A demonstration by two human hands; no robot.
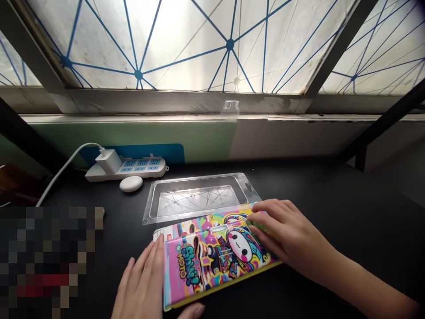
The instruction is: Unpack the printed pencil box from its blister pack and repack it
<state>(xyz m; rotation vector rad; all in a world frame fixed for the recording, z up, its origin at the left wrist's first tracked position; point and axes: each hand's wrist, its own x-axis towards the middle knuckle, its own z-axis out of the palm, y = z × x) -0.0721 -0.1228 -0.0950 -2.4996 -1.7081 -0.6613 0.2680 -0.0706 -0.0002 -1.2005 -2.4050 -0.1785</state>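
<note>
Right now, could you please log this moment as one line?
left hand: on pink cartoon-printed case | right hand: on its far end | behind: clear plastic tray

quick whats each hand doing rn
Left hand: open, flat against the edge of the pink cartoon-printed package.
Right hand: fingers curved over the package, cannot tell if gripping.

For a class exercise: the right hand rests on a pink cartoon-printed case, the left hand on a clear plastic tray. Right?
No: the head view shows the left hand at the pink cartoon-printed case, not on the clear plastic tray; the right hand is as stated.
</note>
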